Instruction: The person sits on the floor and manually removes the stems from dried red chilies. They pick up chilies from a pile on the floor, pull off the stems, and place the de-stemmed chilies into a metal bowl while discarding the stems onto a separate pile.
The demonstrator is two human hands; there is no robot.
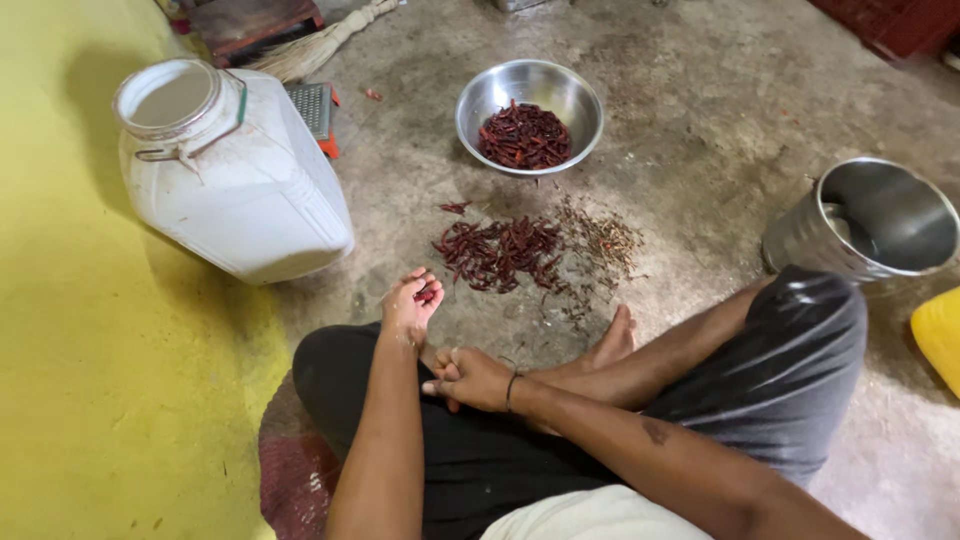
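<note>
Already the left hand [411, 303] was curled shut around a few dried red chillies [427, 293], the grip closed on them just above the left knee, while the loose pile of chillies [497, 253] lay on the concrete floor [700, 130] just beyond and to the right of that hand, near enough to be reached with a short stretch forward. That pile spread with its long axis running left to right, so it lay across the line of reach and not along it. The right hand [470, 379] rested nearer the body, loosely closed over the crossed legs and holding nothing that could be made out; it was plainly the farther of the two from the pile. Farther off, straight beyond the pile, stood a steel bowl [529, 90] with more chillies in it, and a scatter of stems and seeds [602, 240] lay to the pile's right. A white plastic jar [230, 165] sat at the far left, a steel pot [870, 222] at the right
</note>
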